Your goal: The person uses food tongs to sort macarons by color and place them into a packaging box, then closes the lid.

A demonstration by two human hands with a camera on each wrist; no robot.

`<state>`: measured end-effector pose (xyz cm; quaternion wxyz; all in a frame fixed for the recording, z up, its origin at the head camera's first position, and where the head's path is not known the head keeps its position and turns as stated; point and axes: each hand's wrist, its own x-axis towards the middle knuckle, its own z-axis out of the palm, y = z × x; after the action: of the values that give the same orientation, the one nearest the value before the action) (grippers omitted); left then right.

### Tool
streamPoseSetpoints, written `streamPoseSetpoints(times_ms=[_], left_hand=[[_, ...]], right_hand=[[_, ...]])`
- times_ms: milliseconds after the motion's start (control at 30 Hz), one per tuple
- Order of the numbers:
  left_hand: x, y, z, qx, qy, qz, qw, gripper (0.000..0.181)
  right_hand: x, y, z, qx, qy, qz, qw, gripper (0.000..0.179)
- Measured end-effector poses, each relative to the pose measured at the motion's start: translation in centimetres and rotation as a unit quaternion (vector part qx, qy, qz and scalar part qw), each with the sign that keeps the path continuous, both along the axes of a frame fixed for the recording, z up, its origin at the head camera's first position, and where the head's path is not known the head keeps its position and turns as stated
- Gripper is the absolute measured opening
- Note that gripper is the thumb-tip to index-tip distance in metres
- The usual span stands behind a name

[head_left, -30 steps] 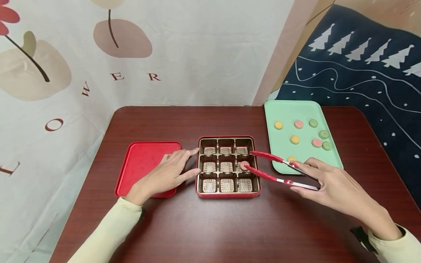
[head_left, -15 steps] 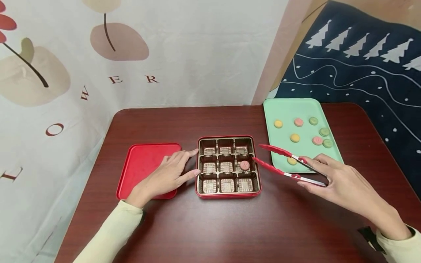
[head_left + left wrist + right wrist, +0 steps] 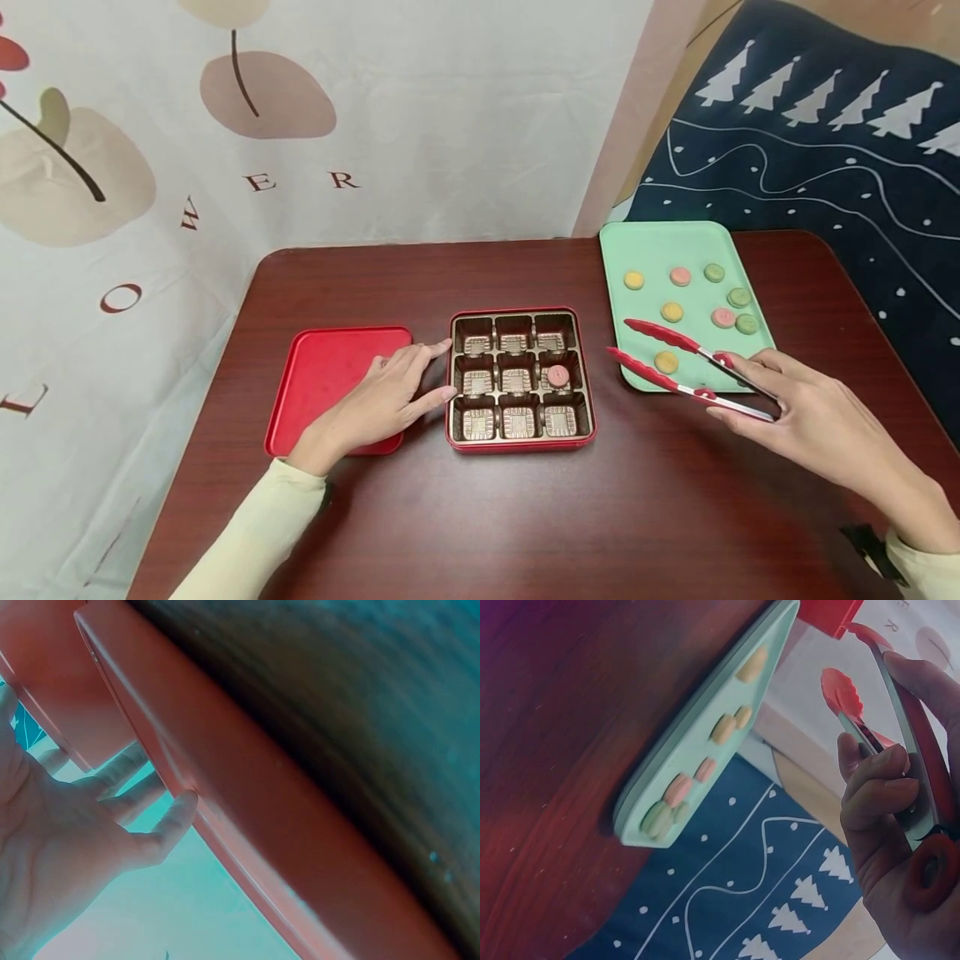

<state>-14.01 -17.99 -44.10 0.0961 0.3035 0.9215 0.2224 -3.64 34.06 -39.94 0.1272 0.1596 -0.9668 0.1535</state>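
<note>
Pink macaron in the box, tongs parted over the tray's edge

Far left, a red lid (image 3: 322,358) lies flat on the dark reddish-brown table (image 3: 480,525), and reaching across it is the left hand (image 3: 378,408), thumb and forefinger spread apart, both tips touching the left wall of the red box (image 3: 517,447). Inside sits a glossy brown-gold insert (image 3: 517,395) of nine compartments, three by three, and there's our pink macaron (image 3: 557,377), in the middle row's right-hand compartment! It lies across the box from those left fingertips, and well apart from the right-hand fingers. Round, small and pale pink it is, its marked top facing up.

Now the red-and-silver tongs (image 3: 703,394), tips apart, to the right of the box and above the near left edge of the mint-green tray (image 3: 660,242); how high, I cannot tell. From the head view, a yellow macaron (image 3: 666,362) shows between their arms! Farther back on the tray lie two more yellow, two pink and three green. And on the far right, the right hand (image 3: 813,417) grips the tongs, thumb on one side, fingers curled round the other.
</note>
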Motion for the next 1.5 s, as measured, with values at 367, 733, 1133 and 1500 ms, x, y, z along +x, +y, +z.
streamPoseSetpoints(times_ms=[367,733,1133,1500], left_hand=[[0.9,-0.2,-0.7,0.007,-0.006,0.006,0.9999,0.076],[0.4,-0.2,-0.6,0.008,0.001,0.002,1.0,0.077],[0.0,-0.1,-0.2,0.006,-0.001,0.0,1.0,0.077],[-0.1,0.0,-0.2,0.006,0.003,-0.001,1.0,0.077]], right_hand=[[0.1,1.6,-0.7,0.01,-0.022,-0.022,0.9995,0.076],[0.4,3.7,-1.3,0.013,-0.011,-0.062,0.9979,0.077],[0.9,5.4,-2.2,0.017,-0.002,-0.087,0.9961,0.075],[0.9,6.4,-2.5,0.018,-0.003,-0.104,0.9944,0.078]])
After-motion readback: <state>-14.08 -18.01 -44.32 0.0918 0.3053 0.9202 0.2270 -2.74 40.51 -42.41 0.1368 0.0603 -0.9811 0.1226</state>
